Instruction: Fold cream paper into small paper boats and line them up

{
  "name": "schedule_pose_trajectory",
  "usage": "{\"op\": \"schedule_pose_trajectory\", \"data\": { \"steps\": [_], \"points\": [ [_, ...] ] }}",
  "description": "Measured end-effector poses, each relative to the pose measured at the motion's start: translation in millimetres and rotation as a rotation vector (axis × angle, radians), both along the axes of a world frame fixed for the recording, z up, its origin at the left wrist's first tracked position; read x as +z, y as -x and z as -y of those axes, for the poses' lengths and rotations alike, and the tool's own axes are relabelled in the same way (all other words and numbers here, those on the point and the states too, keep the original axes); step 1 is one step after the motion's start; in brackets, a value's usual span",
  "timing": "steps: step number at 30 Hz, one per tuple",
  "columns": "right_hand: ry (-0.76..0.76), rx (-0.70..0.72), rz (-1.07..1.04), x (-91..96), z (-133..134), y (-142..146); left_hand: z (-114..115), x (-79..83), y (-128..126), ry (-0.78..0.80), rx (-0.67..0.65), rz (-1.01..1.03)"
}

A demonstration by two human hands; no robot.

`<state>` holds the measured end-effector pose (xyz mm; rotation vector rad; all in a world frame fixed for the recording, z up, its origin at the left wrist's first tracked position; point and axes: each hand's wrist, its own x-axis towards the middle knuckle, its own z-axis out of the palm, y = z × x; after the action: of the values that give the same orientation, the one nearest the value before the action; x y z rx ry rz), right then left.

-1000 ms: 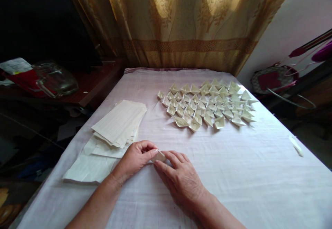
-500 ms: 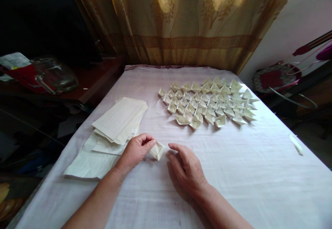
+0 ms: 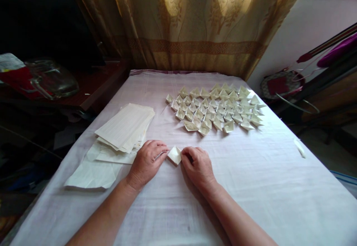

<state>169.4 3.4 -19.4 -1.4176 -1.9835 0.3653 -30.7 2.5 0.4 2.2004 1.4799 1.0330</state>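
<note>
Since the earlier frame, the right hand (image 3: 198, 166), then apart from the work, has closed in on the right corner of the folded paper (image 3: 174, 155); the piece itself sits slightly farther right and now shows a plain diamond face. The left hand (image 3: 148, 160) remains at the opposite corner. Both hands appear to be pinching: the left between thumb and fingers, the right with fingers curled in to the thumb, though the exact contact of the right fingertips is partly hidden.

The folded paper lies near the middle of the bench (image 3: 251, 186), between the two hands, on the near side of a cluster of paper boats (image 3: 211, 110) and to the right of a stack of paper (image 3: 125, 125). A large creased sheet (image 3: 92, 175) extends from beneath the stack toward the near left.

The step in hand is judged to be a late fold, with the piece reduced to a small packet. The next move seems to call for an even hold on both corners, lest the thin layers slip or tear.

The piece is off-white, compact and roughly square, set cornerwise, its upper face bright and its near edges showing layered thickness.
</note>
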Motion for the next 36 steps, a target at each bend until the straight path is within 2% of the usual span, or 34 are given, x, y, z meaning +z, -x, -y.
{"op": "schedule_pose_trajectory", "data": {
  "steps": [3, 9, 13, 17, 23, 36],
  "points": [
    [-0.040, 0.009, 0.026, -1.2, -1, -1, 3, -1.3, -1, -0.019, -0.094, -0.113],
    [-0.117, 0.037, 0.092, -1.7, 1, -1, 1, -6.4, -4, 0.075, -0.056, -0.179],
    [-0.244, 0.172, 0.147, 5.8, 10, -1, -1, -6.5, -6, 0.105, -0.022, -0.119],
    [-0.203, 0.280, 0.192, 13.9, 19, 0, -2, -6.8, -6, 0.118, 0.012, -0.073],
    [-0.189, 0.252, 0.160, 12.6, 18, -4, -2, -7.9, -3, 0.117, 0.007, -0.049],
    [-0.233, 0.202, 0.227, 12.2, 13, -1, -3, -7.0, -7, 0.120, 0.040, -0.041]
  ]
}}
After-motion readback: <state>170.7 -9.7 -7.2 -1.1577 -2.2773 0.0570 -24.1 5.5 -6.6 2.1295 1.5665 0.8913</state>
